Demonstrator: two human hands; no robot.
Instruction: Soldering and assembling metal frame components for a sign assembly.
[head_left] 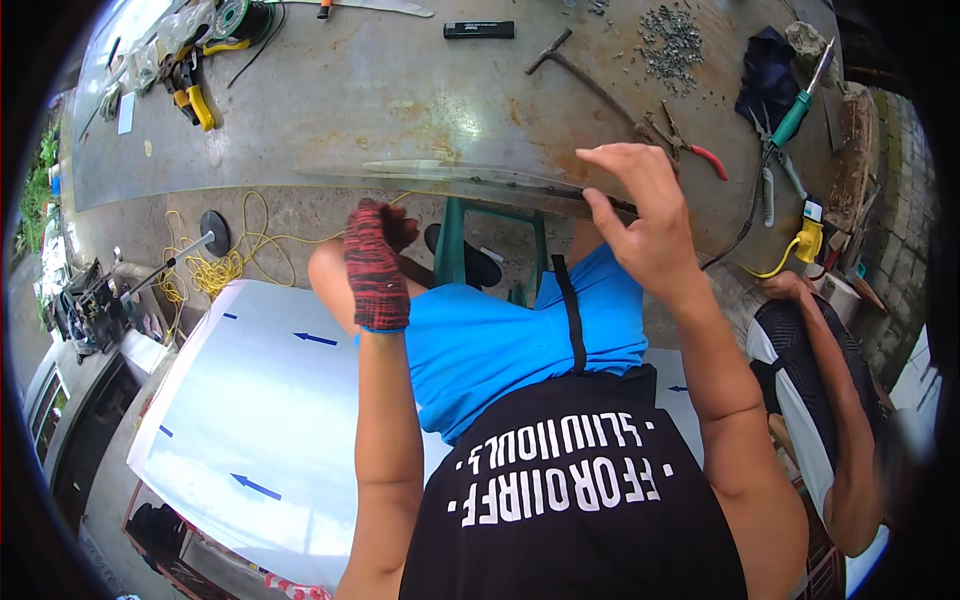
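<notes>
My left hand (380, 262), in a red and black knit glove, is held just below the near edge of the metal table (400, 110). Its fingers are curled inward, and what they hold, if anything, is hidden. My bare right hand (645, 215) hovers at the same edge, thumb and fingers apart, nothing visible between them. A long thin strip (500, 183), clear with a dark band, lies along the edge and runs toward the right thumb; I cannot tell whether they touch. Beyond the right hand lie a hammer (590, 80) and red-handled pliers (690, 148).
Small metal pieces (670, 48) are heaped at the far right, near a green soldering iron (800, 110). Yellow-handled tools (190, 90) and a black box (478, 30) lie farther back. A green stool (452, 240) stands below the edge. Another person's arm (840, 420) is at right.
</notes>
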